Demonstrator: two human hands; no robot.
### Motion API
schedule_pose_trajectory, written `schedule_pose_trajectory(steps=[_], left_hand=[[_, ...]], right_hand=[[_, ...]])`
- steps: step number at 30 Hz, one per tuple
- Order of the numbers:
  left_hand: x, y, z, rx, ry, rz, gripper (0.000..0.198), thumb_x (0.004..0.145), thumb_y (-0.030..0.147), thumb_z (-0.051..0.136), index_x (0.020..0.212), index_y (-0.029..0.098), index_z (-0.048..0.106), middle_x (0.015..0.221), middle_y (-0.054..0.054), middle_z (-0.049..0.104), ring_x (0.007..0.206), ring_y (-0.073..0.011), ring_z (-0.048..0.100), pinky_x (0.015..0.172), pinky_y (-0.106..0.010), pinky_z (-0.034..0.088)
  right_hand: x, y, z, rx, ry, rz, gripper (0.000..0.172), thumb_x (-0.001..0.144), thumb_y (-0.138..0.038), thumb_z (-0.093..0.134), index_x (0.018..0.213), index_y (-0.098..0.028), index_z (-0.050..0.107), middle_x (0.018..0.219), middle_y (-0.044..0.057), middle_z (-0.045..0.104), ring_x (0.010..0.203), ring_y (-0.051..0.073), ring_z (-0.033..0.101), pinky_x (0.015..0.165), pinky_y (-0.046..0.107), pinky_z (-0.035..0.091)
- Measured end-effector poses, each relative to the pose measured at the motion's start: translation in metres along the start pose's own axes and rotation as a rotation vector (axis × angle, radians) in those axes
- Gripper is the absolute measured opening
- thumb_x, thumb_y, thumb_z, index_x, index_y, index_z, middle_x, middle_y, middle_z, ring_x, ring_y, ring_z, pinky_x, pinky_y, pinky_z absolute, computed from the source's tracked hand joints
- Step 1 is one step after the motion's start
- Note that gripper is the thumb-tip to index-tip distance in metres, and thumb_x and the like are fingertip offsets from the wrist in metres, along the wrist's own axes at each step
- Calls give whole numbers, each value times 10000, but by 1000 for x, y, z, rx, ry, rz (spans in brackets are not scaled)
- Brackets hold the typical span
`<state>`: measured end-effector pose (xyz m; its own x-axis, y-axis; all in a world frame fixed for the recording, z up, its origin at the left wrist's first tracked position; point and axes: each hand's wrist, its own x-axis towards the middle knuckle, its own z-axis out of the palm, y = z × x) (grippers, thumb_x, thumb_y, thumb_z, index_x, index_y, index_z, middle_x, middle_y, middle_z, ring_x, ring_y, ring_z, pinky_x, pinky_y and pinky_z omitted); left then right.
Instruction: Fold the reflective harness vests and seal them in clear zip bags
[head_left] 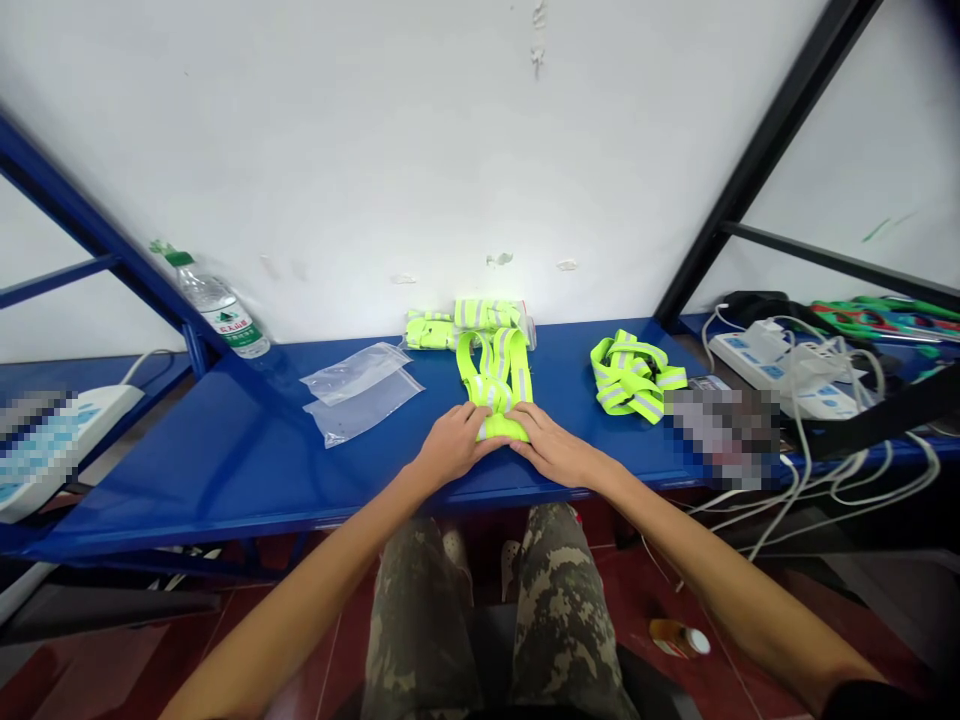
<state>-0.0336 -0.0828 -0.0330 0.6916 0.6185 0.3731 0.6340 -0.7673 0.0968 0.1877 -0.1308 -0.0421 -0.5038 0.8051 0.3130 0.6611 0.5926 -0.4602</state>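
Both of my hands hold a yellow-green reflective strap [495,385] near the front of the blue table. My left hand [454,443] grips the left end of its folded near part, and my right hand [553,443] grips the right end. Loops of the strap stretch away from me toward the wall. Just behind it lie folded reflective straps in clear bags [480,318]. A loose tangle of the same kind of strap [634,375] rests to the right. Clear plastic zip bags [364,388] lie flat to the left of my hands.
A water bottle [225,310] leans against the wall at the back left. Power strips [787,370] with white cables crowd the right, with another power strip [60,445] at the left. A blurred-out item [724,425] sits at the table's right. A small bottle [679,637] lies on the floor.
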Motion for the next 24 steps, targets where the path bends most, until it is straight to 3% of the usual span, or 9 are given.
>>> schedule_pose_trajectory(steps=[5, 11, 16, 20, 24], left_hand=[[8, -5, -2, -14, 22, -52, 553, 936, 647, 405, 1050, 151, 623, 978, -111, 717, 925, -257, 642, 823, -365, 450], [30, -11, -5, -100, -22, -292, 465, 1013, 537, 333, 966, 192, 642, 891, -72, 740, 848, -223, 689, 700, -292, 387], [45, -10, -3, -2, 11, -436, 547, 1042, 468, 249, 808, 191, 658, 792, -88, 728, 744, -203, 674, 638, -285, 336], [48, -6, 3, 16, 127, -423, 578, 1040, 468, 255, 741, 177, 656, 777, -94, 700, 774, -194, 657, 683, -288, 376], [47, -3, 12, -62, 207, -352, 505, 1029, 481, 302, 915, 169, 681, 904, -97, 712, 888, -201, 658, 775, -293, 423]], right_hand=[[7, 3, 6, -99, 118, -5, 358, 1018, -403, 392, 1256, -174, 530, 1216, 149, 602, 1180, 289, 500, 1020, 504, 441], [26, 18, 5, -85, 158, 93, 377, 1025, -447, 356, 1086, -136, 558, 1029, 146, 646, 983, 266, 586, 881, 388, 470], [44, 33, 11, -114, 216, 194, 411, 1034, -481, 290, 936, -172, 544, 885, 109, 644, 849, 243, 605, 779, 342, 450], [47, 39, 14, -147, 280, 167, 423, 1037, -480, 266, 880, -191, 532, 871, 98, 624, 816, 225, 588, 755, 324, 438], [50, 42, 16, -174, 284, 185, 473, 1039, -501, 235, 834, -197, 533, 811, 83, 621, 760, 212, 583, 713, 315, 429]])
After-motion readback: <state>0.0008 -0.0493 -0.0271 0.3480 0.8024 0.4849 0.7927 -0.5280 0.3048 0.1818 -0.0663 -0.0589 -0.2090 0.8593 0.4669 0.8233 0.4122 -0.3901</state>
